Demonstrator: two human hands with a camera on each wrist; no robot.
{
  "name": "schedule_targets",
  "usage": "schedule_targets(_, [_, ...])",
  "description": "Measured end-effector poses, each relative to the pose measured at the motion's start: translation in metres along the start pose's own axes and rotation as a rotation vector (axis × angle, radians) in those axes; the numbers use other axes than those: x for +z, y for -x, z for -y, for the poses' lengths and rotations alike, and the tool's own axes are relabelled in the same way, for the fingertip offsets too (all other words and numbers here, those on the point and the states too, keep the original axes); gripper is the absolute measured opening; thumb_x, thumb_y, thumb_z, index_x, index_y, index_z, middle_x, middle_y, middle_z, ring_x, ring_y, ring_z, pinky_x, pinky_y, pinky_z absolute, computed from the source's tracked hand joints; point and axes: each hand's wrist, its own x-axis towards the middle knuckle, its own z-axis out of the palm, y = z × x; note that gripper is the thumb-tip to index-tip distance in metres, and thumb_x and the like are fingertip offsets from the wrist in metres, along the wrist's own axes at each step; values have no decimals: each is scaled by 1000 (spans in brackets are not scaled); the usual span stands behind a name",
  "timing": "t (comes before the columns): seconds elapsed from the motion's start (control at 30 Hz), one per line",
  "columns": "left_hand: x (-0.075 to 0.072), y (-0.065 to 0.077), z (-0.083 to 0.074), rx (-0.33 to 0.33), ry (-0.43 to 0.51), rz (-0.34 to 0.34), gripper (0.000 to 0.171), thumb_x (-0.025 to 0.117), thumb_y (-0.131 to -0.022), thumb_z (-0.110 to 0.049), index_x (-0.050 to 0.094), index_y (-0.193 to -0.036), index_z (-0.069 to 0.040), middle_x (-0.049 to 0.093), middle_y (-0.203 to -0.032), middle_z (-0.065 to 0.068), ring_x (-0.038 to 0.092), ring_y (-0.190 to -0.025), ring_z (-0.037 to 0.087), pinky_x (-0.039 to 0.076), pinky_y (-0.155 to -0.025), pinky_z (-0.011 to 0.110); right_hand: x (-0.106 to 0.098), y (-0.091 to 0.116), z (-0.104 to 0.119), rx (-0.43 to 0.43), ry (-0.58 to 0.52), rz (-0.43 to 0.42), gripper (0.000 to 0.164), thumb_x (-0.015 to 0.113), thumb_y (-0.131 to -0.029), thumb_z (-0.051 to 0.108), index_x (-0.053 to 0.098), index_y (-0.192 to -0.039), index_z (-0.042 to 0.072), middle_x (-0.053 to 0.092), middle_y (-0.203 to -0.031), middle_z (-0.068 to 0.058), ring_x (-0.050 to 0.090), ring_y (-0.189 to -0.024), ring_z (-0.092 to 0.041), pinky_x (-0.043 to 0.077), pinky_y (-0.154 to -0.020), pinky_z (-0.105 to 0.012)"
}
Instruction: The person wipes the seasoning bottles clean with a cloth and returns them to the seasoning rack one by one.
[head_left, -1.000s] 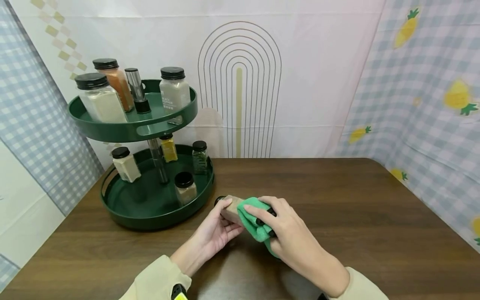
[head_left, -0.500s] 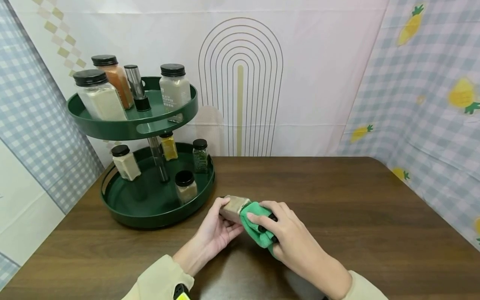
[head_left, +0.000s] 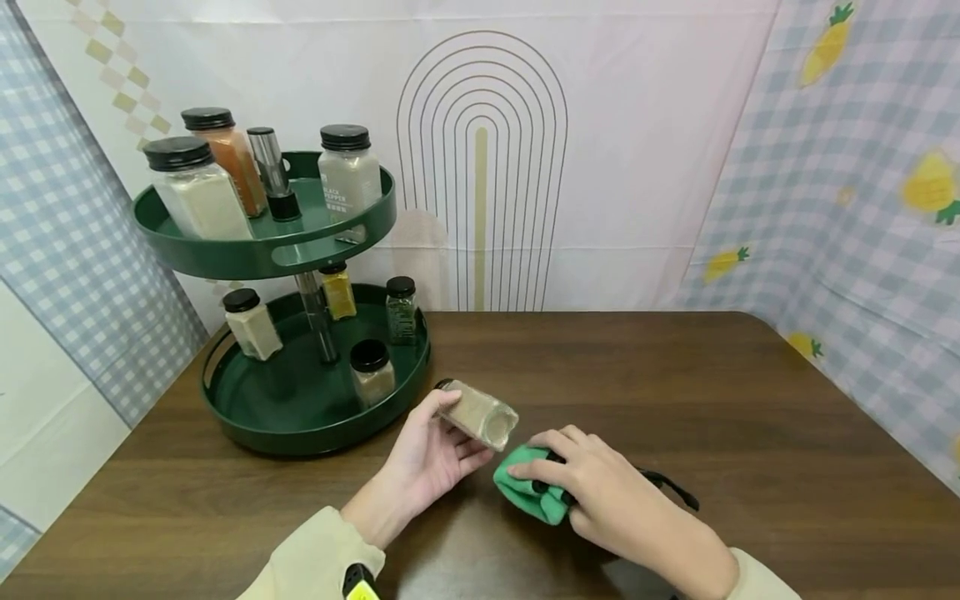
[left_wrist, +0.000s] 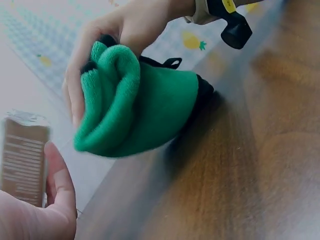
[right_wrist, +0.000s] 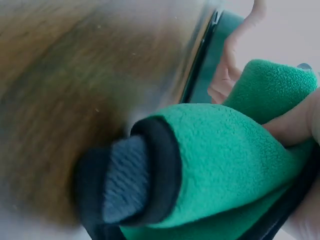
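Observation:
My left hand [head_left: 431, 462] grips a small clear spice jar [head_left: 480, 415] filled with beige powder. The jar is tilted, its black cap toward the rack and its bottom facing right. In the left wrist view, printed lines show on the side of the jar [left_wrist: 24, 162]. My right hand [head_left: 592, 479] pinches a folded green cloth [head_left: 531, 483] with black edging, just to the right of the jar and apart from it. A black loop hangs from the cloth [left_wrist: 150, 107] in the left wrist view. In the right wrist view the bunched cloth [right_wrist: 225, 160] hides part of the fingers.
A dark green two-tier rack [head_left: 300, 442] stands at the left of the wooden table [head_left: 637, 375]. Its upper tier carries large jars, such as a black pepper jar [head_left: 351, 183], and a metal grinder [head_left: 273, 175]. Several small spice jars, including a yellow one [head_left: 339, 292], stand below.
My right hand has drawn the green cloth off the jar's bottom end, down and to the right. My left hand keeps hold of the jar, now turned so its bottom shows.

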Motion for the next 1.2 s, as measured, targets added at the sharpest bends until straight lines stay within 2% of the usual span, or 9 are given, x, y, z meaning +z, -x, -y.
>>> schedule_targets(0.1, [0,0,-1,3,0,12,49,44,-91,-39,30,-127,-9,49,-113,8,55,-99,19,46,-86,31,-7,1,-2,9,16,-85,70,52,-61,-17,66,-112,28,58,-111,5,54,-96,-12,48,-77,-32])
schedule_targets(0.27, [-5,0,0,24,-14,-21,57,48,-92,-41,26,-133,-9,47,-118,9,53,-105,19,44,-89,32,-16,-4,-3,32,17,-282,71,47,-61,-19,64,-115,24,58,-112,3,55,-97,-14,50,-76,-33])
schedule_targets(0.37, [-6,-1,1,30,-5,-18,61,51,-92,-42,23,-135,-9,43,-121,10,50,-109,21,42,-95,35,-14,-9,-2,82,-4,-335,73,48,-61,-20,61,-118,23,56,-116,0,54,-101,-16,51,-76,-33])
schedule_targets(0.5, [-5,-1,2,29,53,18,60,52,-93,-37,22,-137,-9,37,-126,12,47,-114,22,39,-102,39,-5,-16,3,133,-27,-330,75,48,-62,-20,58,-124,22,55,-118,-1,52,-104,-16,51,-79,-33])
schedule_targets(0.6, [-5,-1,1,42,103,36,60,51,-94,-34,20,-138,-8,31,-130,13,46,-115,22,41,-101,36,3,-20,5,137,-53,-320,79,46,-62,-21,55,-128,22,54,-119,-3,52,-105,-17,51,-80,-33])
schedule_targets(0.8, [-4,-2,2,69,167,15,58,48,-94,-30,20,-136,-2,28,-127,12,49,-107,18,49,-88,26,12,-22,8,82,-74,-338,84,48,-59,-25,56,-129,21,54,-119,-6,54,-104,-20,52,-78,-35])
schedule_targets(1.0, [-3,-3,5,58,227,-2,55,46,-94,-29,21,-132,0,30,-125,13,51,-104,16,48,-89,25,18,-21,10,19,-28,-355,80,53,-55,-25,62,-120,19,56,-112,-8,55,-99,-23,53,-73,-33])
schedule_targets(1.2, [-1,-3,-1,68,202,12,57,42,-94,-30,18,-136,1,31,-127,13,50,-106,14,48,-89,23,19,-20,7,-8,4,-333,74,53,-56,-23,66,-115,21,58,-105,-6,55,-91,-22,48,-71,-34])
